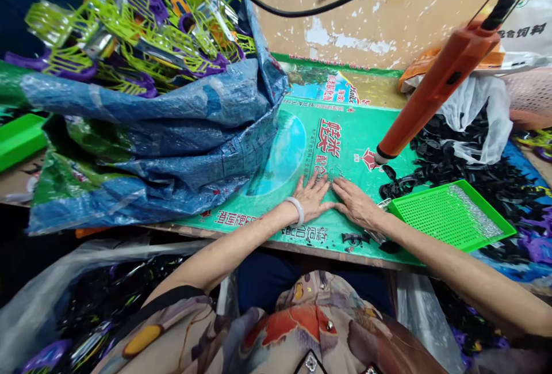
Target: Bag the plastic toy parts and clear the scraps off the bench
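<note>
My left hand (311, 197) lies flat on the green printed sheet (288, 132) that covers the worktop, its fingers stretched out and a pale bangle (297, 210) round the wrist. My right hand (354, 203) rests beside it, also palm down with the fingers extended; the two hands nearly meet at the thumbs. Small dark bits lie by the fingertips. An orange electric screwdriver (435, 95) hangs tip down above and beyond my right hand. Near the right wrist are black plastic pieces (356, 239) and a shiny metal item (377, 237), partly hidden by the forearm.
A green perforated tray (431, 213) with small silvery screws stands at the right, in front of a heap of black plastic parts (457, 155). At the left, a blue woven sack (190, 144) holds yellow-green and purple plastic parts (142, 34). A black cable (302, 12) crosses overhead.
</note>
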Demonstrator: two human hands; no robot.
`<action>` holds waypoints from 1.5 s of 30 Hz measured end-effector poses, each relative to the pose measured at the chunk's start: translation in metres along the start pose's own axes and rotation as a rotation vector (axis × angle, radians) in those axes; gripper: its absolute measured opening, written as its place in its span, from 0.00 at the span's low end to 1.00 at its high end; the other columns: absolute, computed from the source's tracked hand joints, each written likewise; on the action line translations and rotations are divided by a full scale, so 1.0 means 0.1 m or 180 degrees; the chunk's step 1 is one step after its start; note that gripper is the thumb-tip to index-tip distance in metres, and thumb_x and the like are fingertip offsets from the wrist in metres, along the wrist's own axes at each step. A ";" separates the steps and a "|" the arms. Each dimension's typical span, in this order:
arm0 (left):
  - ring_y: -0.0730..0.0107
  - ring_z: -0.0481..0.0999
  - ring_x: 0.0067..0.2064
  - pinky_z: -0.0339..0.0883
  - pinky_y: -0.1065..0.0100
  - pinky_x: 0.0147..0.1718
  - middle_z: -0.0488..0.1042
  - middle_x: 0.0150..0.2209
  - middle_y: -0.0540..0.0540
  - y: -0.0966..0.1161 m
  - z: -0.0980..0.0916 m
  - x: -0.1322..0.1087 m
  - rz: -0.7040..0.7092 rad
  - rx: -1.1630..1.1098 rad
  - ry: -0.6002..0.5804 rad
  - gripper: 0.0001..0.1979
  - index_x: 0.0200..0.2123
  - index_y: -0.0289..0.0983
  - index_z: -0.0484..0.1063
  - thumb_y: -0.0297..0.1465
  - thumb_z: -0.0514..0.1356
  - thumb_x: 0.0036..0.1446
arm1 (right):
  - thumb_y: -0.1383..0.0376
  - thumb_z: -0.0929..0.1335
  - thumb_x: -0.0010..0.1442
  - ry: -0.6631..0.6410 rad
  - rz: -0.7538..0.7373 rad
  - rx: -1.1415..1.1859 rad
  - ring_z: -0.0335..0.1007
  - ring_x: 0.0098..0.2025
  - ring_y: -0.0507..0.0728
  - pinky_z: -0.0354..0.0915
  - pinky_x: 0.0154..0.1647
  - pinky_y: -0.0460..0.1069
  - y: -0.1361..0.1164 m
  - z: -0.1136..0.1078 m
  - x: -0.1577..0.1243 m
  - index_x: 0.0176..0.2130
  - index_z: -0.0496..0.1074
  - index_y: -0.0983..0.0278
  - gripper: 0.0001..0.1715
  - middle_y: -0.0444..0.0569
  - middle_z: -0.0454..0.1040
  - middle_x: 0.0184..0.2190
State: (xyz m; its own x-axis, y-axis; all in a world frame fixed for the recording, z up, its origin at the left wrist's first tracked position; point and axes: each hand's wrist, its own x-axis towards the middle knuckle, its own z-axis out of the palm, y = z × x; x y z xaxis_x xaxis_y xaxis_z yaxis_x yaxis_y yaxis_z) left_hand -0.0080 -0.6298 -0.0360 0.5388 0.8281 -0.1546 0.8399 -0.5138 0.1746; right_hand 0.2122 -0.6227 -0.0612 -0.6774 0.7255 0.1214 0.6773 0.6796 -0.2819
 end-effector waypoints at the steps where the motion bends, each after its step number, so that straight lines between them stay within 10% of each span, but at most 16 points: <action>1: 0.49 0.35 0.76 0.36 0.36 0.70 0.42 0.75 0.42 0.01 -0.02 -0.02 0.0009 0.0010 0.0035 0.36 0.73 0.35 0.50 0.50 0.44 0.69 | 0.50 0.56 0.72 0.0020 0.0054 0.0004 0.43 0.74 0.66 0.49 0.73 0.64 0.01 -0.03 -0.06 0.71 0.55 0.69 0.39 0.63 0.52 0.71; 10: 0.49 0.32 0.76 0.34 0.37 0.70 0.40 0.75 0.43 -0.13 -0.15 0.34 -0.0486 -0.0107 0.0020 0.37 0.73 0.36 0.49 0.49 0.43 0.69 | 0.48 0.56 0.70 -0.0148 0.1008 -0.0261 0.41 0.75 0.70 0.45 0.74 0.63 0.26 -0.12 0.10 0.70 0.53 0.78 0.45 0.68 0.48 0.72; 17: 0.50 0.33 0.76 0.32 0.35 0.70 0.40 0.76 0.47 -0.09 -0.15 0.57 -0.0339 -0.0060 -0.0052 0.34 0.74 0.39 0.47 0.46 0.42 0.70 | 0.51 0.53 0.71 -0.0288 0.0871 -0.0191 0.39 0.75 0.66 0.43 0.75 0.63 0.33 -0.13 0.55 0.71 0.54 0.71 0.39 0.59 0.47 0.73; 23: 0.49 0.37 0.76 0.35 0.35 0.70 0.44 0.75 0.46 -0.01 -0.17 0.34 0.0163 -0.0190 -0.0207 0.32 0.72 0.41 0.51 0.46 0.43 0.70 | 0.48 0.55 0.71 -0.0242 0.0475 0.0146 0.46 0.74 0.66 0.49 0.74 0.63 0.20 -0.12 0.15 0.69 0.59 0.69 0.39 0.62 0.53 0.71; 29: 0.47 0.48 0.74 0.51 0.42 0.68 0.53 0.73 0.39 -0.11 -0.18 -0.03 0.0218 -0.0392 0.0484 0.27 0.68 0.37 0.61 0.39 0.49 0.70 | 0.49 0.57 0.71 -0.0043 0.0520 0.0134 0.43 0.74 0.67 0.51 0.73 0.63 0.06 -0.14 -0.23 0.71 0.56 0.67 0.39 0.62 0.48 0.73; 35: 0.58 0.70 0.63 0.63 0.54 0.64 0.73 0.59 0.38 -0.23 -0.15 -0.17 0.0258 -0.0802 0.1078 0.18 0.54 0.34 0.74 0.33 0.52 0.67 | 0.46 0.63 0.67 -0.0148 0.0836 -0.0085 0.31 0.75 0.72 0.45 0.73 0.67 -0.02 -0.03 0.17 0.72 0.50 0.71 0.48 0.67 0.38 0.74; 45: 0.54 0.79 0.52 0.71 0.52 0.56 0.80 0.49 0.41 -0.36 0.08 -0.18 0.0080 -0.1428 0.1771 0.17 0.45 0.40 0.78 0.42 0.54 0.63 | 0.59 0.59 0.74 0.0270 0.1008 -0.0269 0.54 0.68 0.62 0.54 0.70 0.59 -0.35 -0.06 0.65 0.56 0.69 0.65 0.20 0.52 0.65 0.64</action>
State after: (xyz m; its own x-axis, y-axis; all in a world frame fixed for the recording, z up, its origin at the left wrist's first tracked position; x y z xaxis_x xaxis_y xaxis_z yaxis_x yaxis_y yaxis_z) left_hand -0.0472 -0.6281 -0.0469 0.3440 0.8702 0.3528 0.6556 -0.4915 0.5732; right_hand 0.1462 -0.5988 -0.0374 -0.4056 0.9061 0.1203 0.8741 0.4230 -0.2388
